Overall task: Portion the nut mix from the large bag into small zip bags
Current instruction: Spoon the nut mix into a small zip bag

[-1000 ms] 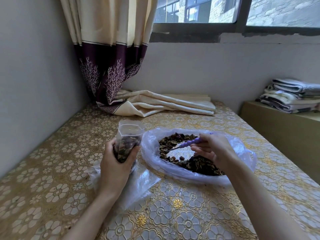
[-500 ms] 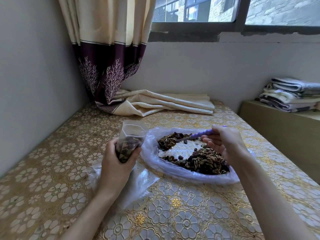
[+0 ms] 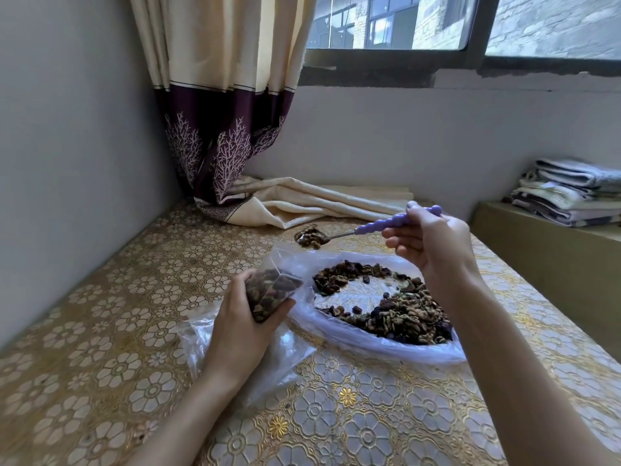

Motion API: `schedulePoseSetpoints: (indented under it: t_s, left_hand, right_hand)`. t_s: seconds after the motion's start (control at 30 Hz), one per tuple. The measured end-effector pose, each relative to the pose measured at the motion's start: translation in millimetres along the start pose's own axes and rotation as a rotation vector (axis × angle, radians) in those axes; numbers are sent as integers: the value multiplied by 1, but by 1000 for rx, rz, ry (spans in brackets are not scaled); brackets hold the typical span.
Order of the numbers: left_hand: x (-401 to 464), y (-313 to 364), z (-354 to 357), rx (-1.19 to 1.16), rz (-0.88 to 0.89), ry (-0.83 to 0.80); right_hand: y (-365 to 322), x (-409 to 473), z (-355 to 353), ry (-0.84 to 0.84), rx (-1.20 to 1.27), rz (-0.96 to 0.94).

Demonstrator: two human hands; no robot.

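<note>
Patterned tablecloth (image 3: 134, 331) is carrying the large bag (image 3: 386, 344). A heaped spoon (image 3: 311, 236) is being pinched by the right hand (image 3: 433, 243); the small zip bag (image 3: 272, 290), part-filled, is being gripped by the left hand (image 3: 242, 331). Spillage is being risked by the narrow mouth.

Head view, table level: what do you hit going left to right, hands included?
Left hand gripping the small zip bag → spoon bowl heaped with nut mix → large bag lying open on the table → right hand on the spoon's purple handle → folded towels at far right.
</note>
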State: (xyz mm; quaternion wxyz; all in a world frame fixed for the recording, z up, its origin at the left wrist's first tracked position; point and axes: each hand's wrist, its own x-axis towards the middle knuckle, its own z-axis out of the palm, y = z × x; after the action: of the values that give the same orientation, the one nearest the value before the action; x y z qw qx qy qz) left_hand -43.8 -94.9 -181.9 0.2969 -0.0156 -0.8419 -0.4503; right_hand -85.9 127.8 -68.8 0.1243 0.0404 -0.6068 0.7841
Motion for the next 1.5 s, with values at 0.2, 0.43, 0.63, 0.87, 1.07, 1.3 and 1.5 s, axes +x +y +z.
schedulePoseSetpoints:
  t_s: [0.2, 0.43, 0.63, 0.87, 1.07, 1.3, 1.5]
  left_hand:
    - [2, 2, -3, -92, -59, 38]
    - [3, 5, -6, -152, -113, 42]
    - [3, 7, -8, -263, -120, 38]
    - [5, 13, -8, -301, -151, 126]
    - [5, 11, -12, -260, -148, 238]
    - [4, 10, -9, -252, -120, 198]
    - [2, 11, -7, -264, -92, 106]
  right_hand:
    - [4, -20, 32, -161, -77, -120]
    - [0, -32, 43, -357, -214, -420]
    - [-10, -25, 33, -275, -144, -379]
    - [-5, 5, 4, -61, -89, -234]
    - [27, 27, -40, 79, -300, -133]
    - [39, 50, -68, 82, -400, -51]
    - [34, 71, -77, 51, -480, 12]
